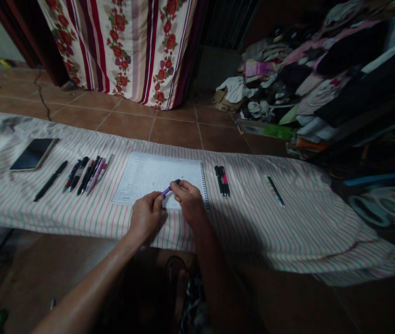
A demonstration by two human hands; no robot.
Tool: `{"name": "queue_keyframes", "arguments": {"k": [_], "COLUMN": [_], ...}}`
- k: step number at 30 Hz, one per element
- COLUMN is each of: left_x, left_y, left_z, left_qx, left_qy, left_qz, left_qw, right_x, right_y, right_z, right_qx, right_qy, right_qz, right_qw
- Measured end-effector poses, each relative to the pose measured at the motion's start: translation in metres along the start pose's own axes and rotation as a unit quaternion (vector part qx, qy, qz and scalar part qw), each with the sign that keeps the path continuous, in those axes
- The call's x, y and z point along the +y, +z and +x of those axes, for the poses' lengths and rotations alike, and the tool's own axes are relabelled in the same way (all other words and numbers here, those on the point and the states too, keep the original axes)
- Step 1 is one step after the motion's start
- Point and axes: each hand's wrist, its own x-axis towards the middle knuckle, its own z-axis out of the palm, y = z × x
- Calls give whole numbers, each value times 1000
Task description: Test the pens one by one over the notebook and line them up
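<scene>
A purple pen (166, 190) with a dark end is held between my two hands above an open spiral notebook (158, 171). My left hand (146, 211) pinches the pen's lower-left end. The fingers of my right hand (188, 195) close around its dark upper end; whether that is a cap or the tip section I cannot tell. The notebook's pale page carries faint print along its left side, and its wire binding is on the right. Just right of the binding lie a few black pens (221, 181), one with a red part.
Left of the notebook lie a cluster of several pens (86, 174), a black pen (51, 181) and a phone (34, 154). A pale-barrelled pen (275, 192) rests farther right on the striped cloth (253, 218). Beyond are a floral curtain (120, 51) and heaped clothes (298, 79).
</scene>
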Motion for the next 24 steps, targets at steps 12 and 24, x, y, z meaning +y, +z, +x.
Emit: {"name": "queue_keyframes", "arguments": {"k": [12,24], "left_x": [-2,-6], "left_y": [1,1], "left_z": [2,3], "left_qx": [-7,-20], "left_qy": [-49,-70], "left_qz": [-67,-93], "left_qw": [997,993], "right_x": [1,2], "right_y": [2,-1], "right_z": [-1,2], "right_qx": [22,24], "right_qy": [3,19], "right_qz": [-31,-25], "right_qw": [999,999]}}
